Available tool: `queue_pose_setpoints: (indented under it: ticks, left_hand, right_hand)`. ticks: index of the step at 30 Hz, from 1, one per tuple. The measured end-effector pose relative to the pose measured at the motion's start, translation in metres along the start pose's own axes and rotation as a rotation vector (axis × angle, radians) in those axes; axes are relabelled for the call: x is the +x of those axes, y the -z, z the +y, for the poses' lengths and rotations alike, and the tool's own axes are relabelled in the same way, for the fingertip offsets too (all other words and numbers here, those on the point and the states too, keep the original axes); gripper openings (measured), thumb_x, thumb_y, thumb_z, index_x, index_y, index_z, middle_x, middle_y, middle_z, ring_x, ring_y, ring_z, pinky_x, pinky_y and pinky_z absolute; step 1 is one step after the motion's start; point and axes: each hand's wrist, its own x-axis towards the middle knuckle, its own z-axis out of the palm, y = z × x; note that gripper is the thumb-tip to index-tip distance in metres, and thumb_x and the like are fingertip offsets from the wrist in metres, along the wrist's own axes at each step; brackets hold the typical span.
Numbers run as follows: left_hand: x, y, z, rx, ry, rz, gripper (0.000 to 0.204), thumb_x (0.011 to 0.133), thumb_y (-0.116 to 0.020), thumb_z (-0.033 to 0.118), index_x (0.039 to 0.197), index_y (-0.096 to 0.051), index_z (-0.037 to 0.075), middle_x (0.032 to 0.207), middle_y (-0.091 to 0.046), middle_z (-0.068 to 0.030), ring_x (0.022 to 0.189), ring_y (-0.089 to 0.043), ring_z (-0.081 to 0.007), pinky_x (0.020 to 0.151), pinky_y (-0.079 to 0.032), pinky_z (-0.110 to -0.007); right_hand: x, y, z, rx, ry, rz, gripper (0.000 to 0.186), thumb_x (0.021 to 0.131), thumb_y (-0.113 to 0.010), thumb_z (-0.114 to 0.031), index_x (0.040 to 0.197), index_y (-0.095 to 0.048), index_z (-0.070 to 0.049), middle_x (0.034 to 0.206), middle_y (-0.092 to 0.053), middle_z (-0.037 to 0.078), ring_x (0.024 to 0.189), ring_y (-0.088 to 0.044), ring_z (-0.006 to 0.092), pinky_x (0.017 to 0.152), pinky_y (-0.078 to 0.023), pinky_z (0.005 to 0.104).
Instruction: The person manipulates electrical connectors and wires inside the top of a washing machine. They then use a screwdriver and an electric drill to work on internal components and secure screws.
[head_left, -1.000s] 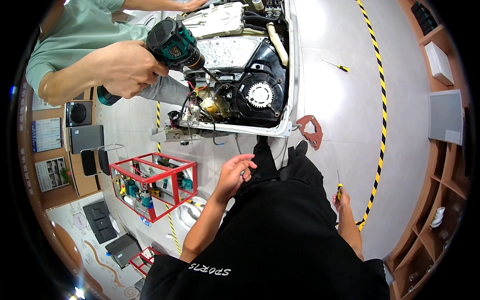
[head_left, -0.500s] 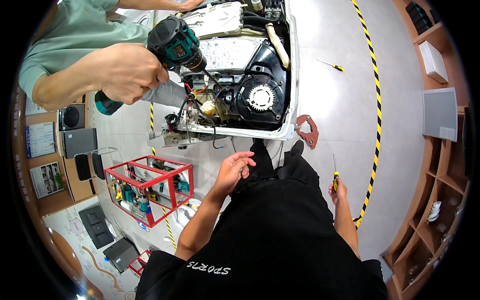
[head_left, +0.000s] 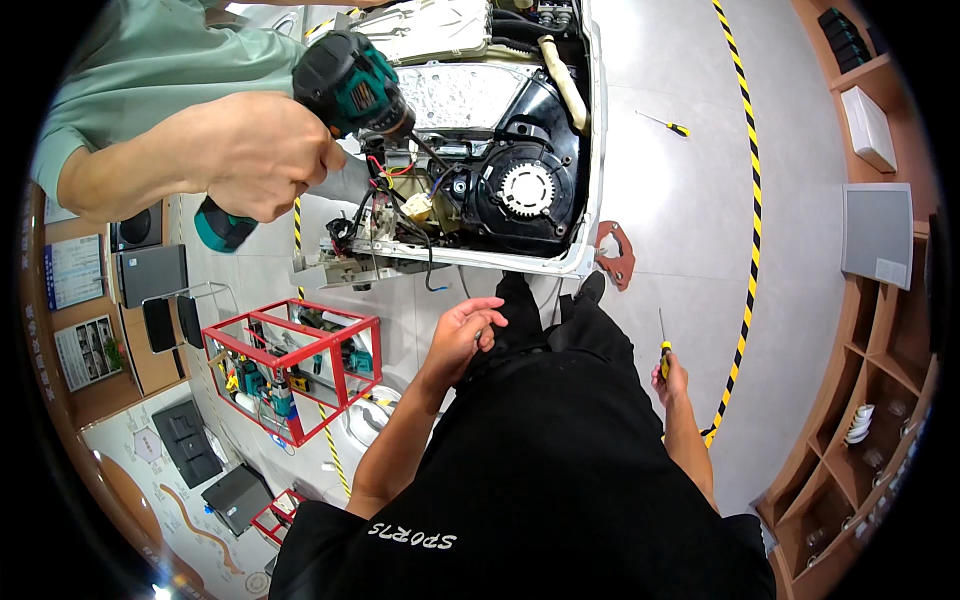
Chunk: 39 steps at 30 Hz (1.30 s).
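Observation:
My left hand (head_left: 465, 330) hangs in front of my black trousers, palm up, fingers loosely curled and apart, with nothing visible in it. My right hand (head_left: 673, 380) is at my side, closed on a yellow-and-black-handled screwdriver (head_left: 663, 352) whose thin shaft points up. Just beyond my feet lies an opened white machine (head_left: 520, 190) with a black fan housing, wires and metal brackets showing. A co-worker's hand (head_left: 250, 150) in a green sleeve holds a teal and black cordless drill (head_left: 350, 80), its bit down among the wires.
A reddish flat gasket piece (head_left: 615, 255) lies on the grey floor by the machine's corner. A second screwdriver (head_left: 665, 123) lies farther off. A red frame rack (head_left: 290, 365) of tools stands at my left. Yellow-black floor tape (head_left: 745, 250) runs at the right before wooden shelves (head_left: 880, 300).
The co-worker's drill has shifted a little to the right, toward the wires. My right hand with the screwdriver has risen slightly. My left hand has hardly moved.

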Motion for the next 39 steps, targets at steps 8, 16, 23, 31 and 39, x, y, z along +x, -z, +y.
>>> queue_pose_setpoints:
  ticks: [8,16,23,31,39]
  left_hand:
    - [0.000,0.004,0.003,-0.023,0.010,0.001,0.028,0.085,-0.045,-0.002,0.112,-0.050,-0.008,0.086,-0.061,-0.0124,0.058,-0.047,-0.0088,0.054,-0.039,-0.022]
    - [-0.001,0.011,-0.004,-0.050,0.020,0.015,0.031,0.082,-0.047,-0.004,0.113,-0.049,-0.008,0.090,-0.061,-0.0145,0.068,-0.055,-0.0147,0.064,-0.047,-0.025]
    - [-0.003,0.012,0.000,-0.102,0.058,0.060,0.031,0.083,-0.045,-0.002,0.113,-0.050,-0.005,0.097,-0.059,-0.0127,0.079,-0.057,-0.0167,0.074,-0.049,-0.030]
    - [-0.001,0.016,0.006,-0.148,0.068,0.038,0.030,0.083,-0.041,-0.004,0.112,-0.048,-0.006,0.098,-0.059,-0.0175,0.073,-0.058,-0.0200,0.068,-0.050,-0.030]
    - [0.000,0.018,0.007,-0.133,0.065,0.060,0.028,0.085,-0.044,0.000,0.112,-0.049,-0.006,0.091,-0.061,-0.0177,0.059,-0.056,-0.0176,0.054,-0.048,-0.028]
  right_hand:
    - [-0.004,-0.013,-0.011,-0.033,-0.009,-0.005,0.026,0.088,-0.051,-0.034,0.085,-0.051,-0.008,0.064,-0.052,0.002,0.051,-0.053,0.0117,0.044,-0.044,0.0222]
    - [-0.006,-0.019,-0.012,-0.065,-0.011,-0.026,0.026,0.088,-0.051,-0.034,0.083,-0.049,-0.008,0.063,-0.052,0.003,0.051,-0.053,0.0118,0.043,-0.044,0.0219]
    - [-0.009,-0.025,-0.015,-0.123,0.000,-0.013,0.026,0.086,-0.052,-0.033,0.084,-0.049,-0.007,0.064,-0.053,0.004,0.049,-0.054,0.0122,0.042,-0.045,0.0224]
    - [-0.005,-0.026,-0.013,-0.150,0.018,-0.022,0.030,0.085,-0.056,-0.035,0.087,-0.052,-0.005,0.065,-0.055,0.005,0.050,-0.054,0.0132,0.042,-0.045,0.0238]
    - [-0.004,-0.030,-0.013,-0.156,0.011,-0.011,0.029,0.086,-0.054,-0.033,0.086,-0.052,-0.004,0.066,-0.055,0.005,0.050,-0.055,0.0138,0.042,-0.046,0.0241]
